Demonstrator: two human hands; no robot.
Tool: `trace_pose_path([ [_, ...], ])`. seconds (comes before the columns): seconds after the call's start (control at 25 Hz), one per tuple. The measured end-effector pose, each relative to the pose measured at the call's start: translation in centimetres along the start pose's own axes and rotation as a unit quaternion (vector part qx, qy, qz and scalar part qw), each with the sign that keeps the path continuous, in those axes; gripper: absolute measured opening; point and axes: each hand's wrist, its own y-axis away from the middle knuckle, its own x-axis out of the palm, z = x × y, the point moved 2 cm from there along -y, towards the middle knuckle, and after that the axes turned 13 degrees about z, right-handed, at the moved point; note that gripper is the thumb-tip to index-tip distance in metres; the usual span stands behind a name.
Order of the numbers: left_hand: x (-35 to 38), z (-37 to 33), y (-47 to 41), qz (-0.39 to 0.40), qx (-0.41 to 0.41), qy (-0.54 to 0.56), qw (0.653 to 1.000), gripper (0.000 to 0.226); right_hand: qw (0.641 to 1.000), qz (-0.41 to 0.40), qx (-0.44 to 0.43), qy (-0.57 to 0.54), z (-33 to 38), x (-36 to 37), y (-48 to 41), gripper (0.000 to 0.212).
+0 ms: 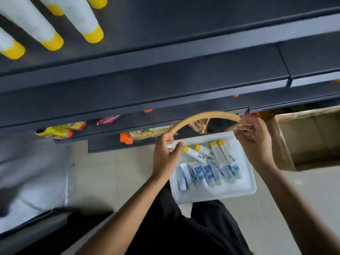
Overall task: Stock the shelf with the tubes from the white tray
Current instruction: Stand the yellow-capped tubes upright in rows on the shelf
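Left hand (166, 153) and right hand (254, 142) grip the wicker handle (202, 115) at the white tray's (217, 196) twelve o'clock. Slipping, it could scatter tubes (202, 173).

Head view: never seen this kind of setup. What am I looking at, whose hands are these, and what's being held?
No machine here. A person wears one wide-angle camera on the head, looking down, so this single picture shows their own two bare hands. The left hand and right hand each grip an end of a curved tan cane handle, apparently a basket's. Below them lies the white plastic tray holding small white tubes, some yellow-capped. Ahead are dark grey metal shelves; white tubes with yellow caps stand on the top one, left. A brown cardboard box sits at right.
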Motion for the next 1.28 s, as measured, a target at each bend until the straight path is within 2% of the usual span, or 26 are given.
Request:
trace_pose_path([
  [0.16, 5.4, 5.7, -0.4, 0.013, -0.072, -0.089, 0.993, 0.039, 0.995, 0.059, 0.057, 0.065, -8.5, 1.1, 0.9, 0.039],
  [0.32, 10.3, 11.1, -3.1, 0.092, -0.129, -0.215, 0.964, 0.044, 0.984, 0.098, 0.12, 0.091, -16.0, 2.5, 1.4, 0.039],
  [0.48, 13.8, 15.4, -7.8, 0.155, -0.09, -0.311, 0.933, 0.045, 0.973, 0.131, 0.14, 0.125, -21.1, 3.8, 0.5, 0.038],
  [0.68, 18.1, 20.4, -13.9, 0.259, -0.017, -0.476, 0.84, 0.062, 0.962, 0.173, 0.123, 0.172, -25.7, 6.7, -2.9, 0.038],
  [0.8, 18.3, 23.7, -15.2, 0.274, -0.002, -0.526, 0.806, 0.075, 0.956, 0.193, 0.108, 0.191, -27.4, 9.1, -4.8, 0.044],
  [0.92, 18.3, 25.7, -15.4, 0.241, 0.029, -0.545, 0.803, 0.079, 0.928, 0.232, 0.114, 0.267, -29.1, 11.5, -6.6, 0.053],
  [1.04, 17.8, 27.3, -15.4, 0.237, 0.026, -0.547, 0.802, 0.056, 0.892, 0.279, 0.154, 0.319, -30.4, 13.9, -7.5, 0.059],
  [1.16, 16.8, 28.7, -15.2, 0.261, 0.011, -0.546, 0.796, 0.042, 0.886, 0.259, 0.185, 0.336, -31.4, 15.6, -8.3, 0.058],
  [1.28, 15.7, 29.3, -15.0, 0.278, 0.001, -0.514, 0.812, 0.042, 0.893, 0.213, 0.2, 0.343, -32.0, 16.6, -9.2, 0.053],
])
